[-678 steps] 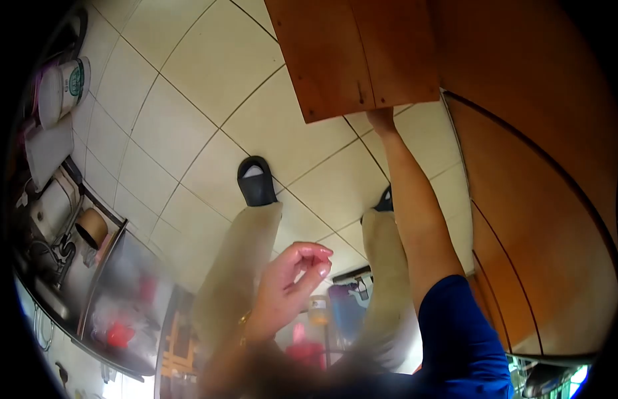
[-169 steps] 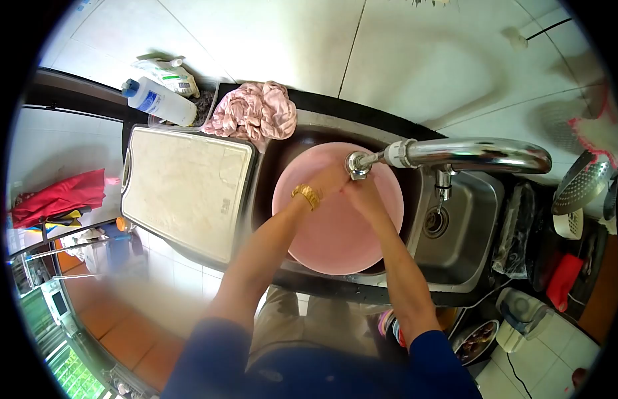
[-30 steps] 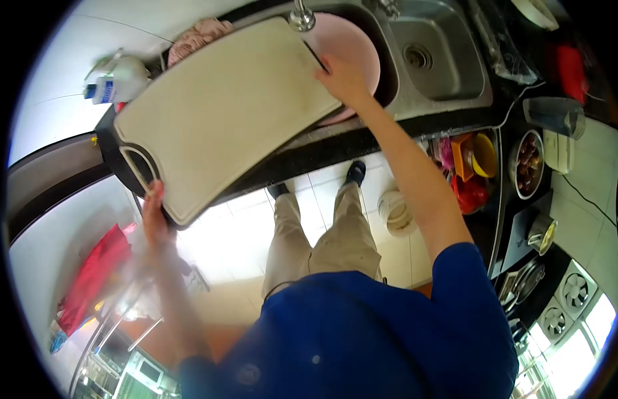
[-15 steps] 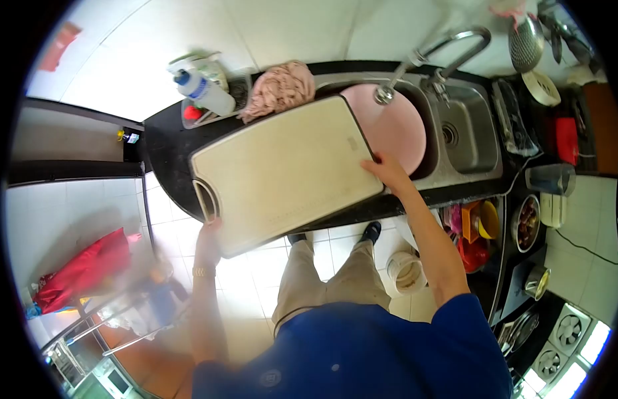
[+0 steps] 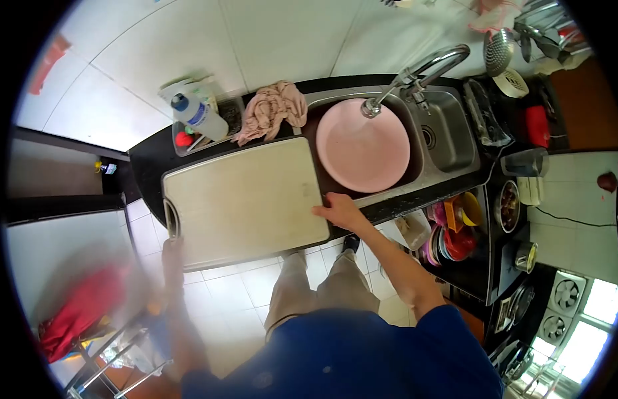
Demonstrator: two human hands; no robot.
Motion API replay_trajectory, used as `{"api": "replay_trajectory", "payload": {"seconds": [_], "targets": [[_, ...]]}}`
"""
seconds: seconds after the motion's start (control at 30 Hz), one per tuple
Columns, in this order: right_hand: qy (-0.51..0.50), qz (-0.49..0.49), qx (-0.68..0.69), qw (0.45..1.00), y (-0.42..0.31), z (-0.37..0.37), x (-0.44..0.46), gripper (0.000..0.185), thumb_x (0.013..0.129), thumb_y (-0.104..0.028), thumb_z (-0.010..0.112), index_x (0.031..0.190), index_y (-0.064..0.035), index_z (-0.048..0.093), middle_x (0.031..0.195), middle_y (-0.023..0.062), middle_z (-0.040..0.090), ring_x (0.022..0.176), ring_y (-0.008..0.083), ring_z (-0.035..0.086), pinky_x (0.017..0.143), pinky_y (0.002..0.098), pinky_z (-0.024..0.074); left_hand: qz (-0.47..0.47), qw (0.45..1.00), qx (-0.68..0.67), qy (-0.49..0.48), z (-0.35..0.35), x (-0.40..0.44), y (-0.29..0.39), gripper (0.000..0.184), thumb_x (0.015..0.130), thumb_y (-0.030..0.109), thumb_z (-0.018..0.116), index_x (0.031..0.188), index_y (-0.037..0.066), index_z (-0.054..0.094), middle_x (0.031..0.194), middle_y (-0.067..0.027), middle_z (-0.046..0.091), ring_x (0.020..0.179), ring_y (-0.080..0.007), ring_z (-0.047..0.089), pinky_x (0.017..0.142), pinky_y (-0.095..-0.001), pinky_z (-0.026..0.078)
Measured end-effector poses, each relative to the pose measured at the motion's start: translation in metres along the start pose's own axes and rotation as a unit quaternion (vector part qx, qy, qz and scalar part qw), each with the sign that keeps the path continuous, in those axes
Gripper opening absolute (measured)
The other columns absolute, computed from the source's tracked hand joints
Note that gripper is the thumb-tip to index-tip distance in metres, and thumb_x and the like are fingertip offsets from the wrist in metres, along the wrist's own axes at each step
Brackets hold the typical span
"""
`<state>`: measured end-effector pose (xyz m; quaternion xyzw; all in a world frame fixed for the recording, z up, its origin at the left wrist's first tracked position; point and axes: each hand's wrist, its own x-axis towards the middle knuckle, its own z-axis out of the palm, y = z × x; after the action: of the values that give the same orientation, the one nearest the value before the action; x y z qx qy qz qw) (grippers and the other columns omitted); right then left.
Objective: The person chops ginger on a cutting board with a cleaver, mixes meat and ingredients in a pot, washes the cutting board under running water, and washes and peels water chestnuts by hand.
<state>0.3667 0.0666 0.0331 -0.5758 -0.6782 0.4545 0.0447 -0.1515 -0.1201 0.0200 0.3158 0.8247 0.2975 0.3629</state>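
Note:
A large cream cutting board point(image 5: 246, 203) with a dark rim lies over the black counter, its near left part sticking out past the counter edge. My left hand point(image 5: 173, 256) grips the board's near left corner by the handle; it looks hazy and its fingertips are partly hidden. At the opposite short side, my right hand point(image 5: 340, 211) holds the near right corner with the thumb on top and the other fingers below. Just right of the board, a pink basin point(image 5: 364, 146) sits in the sink under the tap point(image 5: 372, 108).
A crumpled pink cloth point(image 5: 272, 110) lies behind the board, beside a tray with a white bottle point(image 5: 201, 118). The steel sink point(image 5: 455, 143) has a second bowl to the right. Below the counter stand several colourful dishes point(image 5: 448, 243). A metal rack point(image 5: 123, 356) is at lower left.
The board has moved left and away from the basin, and now lies flatter along the counter. Both hands have stayed on it. More of the pink basin shows.

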Motion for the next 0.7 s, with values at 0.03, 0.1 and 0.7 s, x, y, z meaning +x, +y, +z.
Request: {"api": "replay_trajectory", "payload": {"seconds": [0.03,0.1,0.7], "targets": [[0.004,0.004,0.0,1.0,-0.004,0.003,0.006,0.063,0.083,-0.054,0.075,0.095,0.007,0.068,0.098,0.0298,0.071,0.097,0.048,0.068,0.085,0.0511,0.0547,0.009,0.999,-0.036,0.011,0.002,-0.003,0.007,0.032,0.103,0.028,0.064,0.116,-0.001,0.063,0.095,-0.0061,0.062,0.088,-0.0126,0.055,0.078,-0.0299,0.047],[0.005,-0.071,-0.124,0.99,-0.01,0.0,0.018,0.055,0.086,-0.048,0.075,0.094,0.0054,0.069,0.09,0.0243,0.073,0.087,0.0395,0.072,0.079,0.0463,0.0575,-0.007,0.996,-0.066,0.053,0.006,0.003,0.004,0.037,0.101,0.027,0.067,0.124,-0.001,0.063,0.098,-0.0035,0.062,0.09,-0.0123,0.057,0.079,-0.0287,0.048],[0.336,-0.005,0.276,0.9,0.124,-0.309,0.118,0.024,0.098,-0.015,0.067,0.102,0.0049,0.054,0.079,0.0143,0.068,0.06,0.02,0.069,0.053,0.0349,0.0564,0.093,0.965,0.031,0.242,0.077,-0.095,0.019,0.047,0.099,0.008,0.067,0.143,-0.003,0.055,0.128,-0.0098,0.062,0.115,-0.02,0.059,0.102,-0.0339,0.049]]}}
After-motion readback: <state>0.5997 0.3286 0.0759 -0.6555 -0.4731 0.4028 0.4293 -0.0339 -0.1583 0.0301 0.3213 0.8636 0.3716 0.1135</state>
